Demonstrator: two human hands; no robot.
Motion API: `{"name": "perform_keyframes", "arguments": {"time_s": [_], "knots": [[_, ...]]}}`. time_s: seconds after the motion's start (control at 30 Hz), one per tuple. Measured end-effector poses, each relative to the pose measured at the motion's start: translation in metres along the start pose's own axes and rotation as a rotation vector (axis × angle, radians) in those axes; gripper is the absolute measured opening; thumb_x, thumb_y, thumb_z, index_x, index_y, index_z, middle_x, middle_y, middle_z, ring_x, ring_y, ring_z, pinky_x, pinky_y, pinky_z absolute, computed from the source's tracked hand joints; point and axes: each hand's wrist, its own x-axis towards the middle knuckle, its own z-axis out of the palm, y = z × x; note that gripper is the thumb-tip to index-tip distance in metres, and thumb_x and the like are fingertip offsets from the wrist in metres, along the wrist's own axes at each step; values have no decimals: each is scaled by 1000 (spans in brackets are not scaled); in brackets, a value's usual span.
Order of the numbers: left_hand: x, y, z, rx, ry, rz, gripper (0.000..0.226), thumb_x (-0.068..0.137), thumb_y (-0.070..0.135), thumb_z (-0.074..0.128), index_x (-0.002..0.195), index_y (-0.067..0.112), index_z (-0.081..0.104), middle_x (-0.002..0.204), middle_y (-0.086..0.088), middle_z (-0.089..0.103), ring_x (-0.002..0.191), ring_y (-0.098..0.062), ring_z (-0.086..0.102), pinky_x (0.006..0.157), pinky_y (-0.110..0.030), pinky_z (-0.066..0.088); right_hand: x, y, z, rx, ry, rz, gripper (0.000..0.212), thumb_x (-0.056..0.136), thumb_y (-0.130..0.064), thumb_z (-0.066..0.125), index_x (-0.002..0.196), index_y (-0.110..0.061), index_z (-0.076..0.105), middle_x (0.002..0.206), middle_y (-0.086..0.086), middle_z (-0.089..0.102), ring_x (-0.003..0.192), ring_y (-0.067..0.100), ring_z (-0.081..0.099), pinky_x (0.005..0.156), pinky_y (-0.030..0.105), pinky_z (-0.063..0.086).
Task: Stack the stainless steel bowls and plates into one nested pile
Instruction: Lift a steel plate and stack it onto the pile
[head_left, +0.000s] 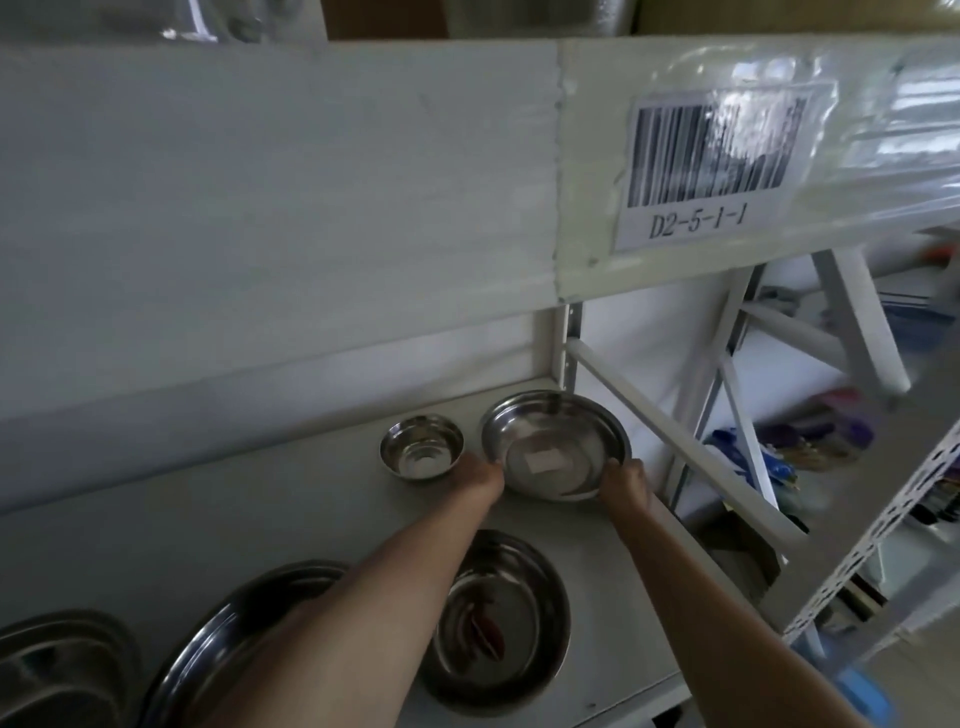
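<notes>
A wide steel bowl (556, 441) with a pale label inside sits at the back right of the shelf. My left hand (480, 480) grips its left rim and my right hand (623, 486) grips its right rim. Just left of it stands a small steel bowl (422, 446), apart from my hands. Nearer to me lies a steel plate (506, 618) between my forearms. A larger steel plate (234, 639) lies to its left, partly under my left forearm. Another steel dish (57, 670) shows at the bottom left corner.
The dishes rest on a grey shelf board (260, 519). A white beam with a barcode label (706, 166) hangs low overhead. A white upright post (569, 343) and a slanted brace (675, 436) stand right of the wide bowl. Beyond the shelf's right edge lies floor clutter.
</notes>
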Motion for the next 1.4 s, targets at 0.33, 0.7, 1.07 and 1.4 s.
{"name": "perform_keyframes", "arguments": {"time_s": [0.33,0.7,1.07,1.4], "knots": [[-4,3,-9,-253,23,25,47,87,21,60,122,-9,53,124,-30,60,112,-41,62,94,-46,53,-21,-17,-8,3,98,-37,30,99,-27,35,118,-7,48,97,16,61,90,33,62,83,47,51],[-72,-7,-82,-550,11,192,9,89,5,59,83,2,63,83,-19,66,64,-25,65,73,-38,61,-93,-65,-24,-4,107,-252,31,100,-32,32,106,-8,51,84,11,59,79,30,59,76,48,52],[-145,-91,-167,-564,160,232,13,87,5,64,87,-7,61,67,-9,63,53,-14,65,50,-18,55,-186,-62,19,59,9,-449,33,103,-41,32,94,-13,46,75,5,54,65,20,51,58,31,34],[-203,-199,-200,-553,332,99,45,60,57,67,81,17,65,84,-11,72,85,-31,71,81,-57,56,-258,-44,64,0,-186,-419,27,101,-35,38,89,-12,48,88,12,61,84,34,57,69,37,39]]}}
